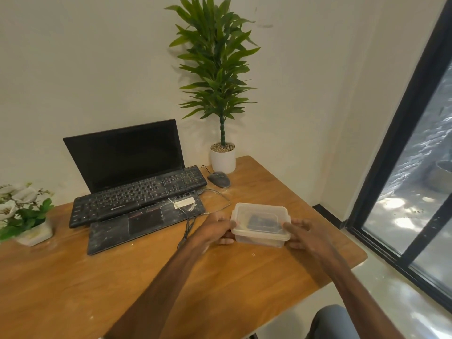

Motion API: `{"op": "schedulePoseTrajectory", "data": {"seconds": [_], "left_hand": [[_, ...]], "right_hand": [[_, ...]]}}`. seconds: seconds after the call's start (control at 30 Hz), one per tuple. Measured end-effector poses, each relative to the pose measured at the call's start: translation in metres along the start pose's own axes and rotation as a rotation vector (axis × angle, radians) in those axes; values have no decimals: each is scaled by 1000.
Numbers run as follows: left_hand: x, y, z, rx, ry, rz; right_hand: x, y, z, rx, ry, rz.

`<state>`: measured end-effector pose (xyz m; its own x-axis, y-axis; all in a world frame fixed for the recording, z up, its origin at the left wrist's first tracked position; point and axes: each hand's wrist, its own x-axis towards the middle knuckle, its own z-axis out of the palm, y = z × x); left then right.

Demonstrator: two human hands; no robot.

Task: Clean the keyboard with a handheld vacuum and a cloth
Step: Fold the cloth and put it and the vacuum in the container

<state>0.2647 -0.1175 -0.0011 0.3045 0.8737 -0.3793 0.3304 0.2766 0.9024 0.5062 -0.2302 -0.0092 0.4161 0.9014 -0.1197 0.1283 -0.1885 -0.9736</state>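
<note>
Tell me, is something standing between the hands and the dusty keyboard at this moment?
Nothing visible stands in the gap. But both the left hand and the right hand grip a lidded clear container, so they are occupied. The keyboard lies to their left, on the open laptop, with cables between.

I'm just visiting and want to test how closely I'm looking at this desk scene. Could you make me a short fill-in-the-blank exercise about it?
1. Both hands, the left hand and the right hand, grip a clear plastic ____ with a lid.
2. The dusty black keyboard lies on top of an open ____.
3. The mouse sits on the table just in front of a white ____ holding a tall green plant.

Missing words: container; laptop; pot
</note>
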Motion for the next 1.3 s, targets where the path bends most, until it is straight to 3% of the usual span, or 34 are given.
{"op": "schedulePoseTrajectory", "data": {"seconds": [0.13, 0.27, 0.4, 0.53, 0.7, 0.83, 0.93, 1.07, 1.3], "left_hand": [[-3, 5, -4, 13, 50, 8], [-8, 1, 6, 250, 283, 240], [-16, -6, 19, 448, 408, 449], [-17, -9, 20, 512, 437, 561], [-20, -9, 20, 643, 456, 616], [-20, -13, 19, 653, 515, 596], [-23, -27, 19, 566, 536, 526], [-41, -33, 19, 267, 343, 424], [-22, 3, 19, 77, 355, 465]], "right_hand": [[1, 0, -1, 4, -40, 51], [1, 2, -2, 7, -21, 56], [-2, 5, 5, -70, 159, -29], [-6, 3, 25, -380, 441, -208], [2, 10, 37, -674, 553, -366], [-4, 7, 34, -649, 485, -344], [-11, 8, 23, -550, 333, -229], [-29, 1, 19, -344, 127, -68], [17, -46, 29, -317, 166, -124]]}}
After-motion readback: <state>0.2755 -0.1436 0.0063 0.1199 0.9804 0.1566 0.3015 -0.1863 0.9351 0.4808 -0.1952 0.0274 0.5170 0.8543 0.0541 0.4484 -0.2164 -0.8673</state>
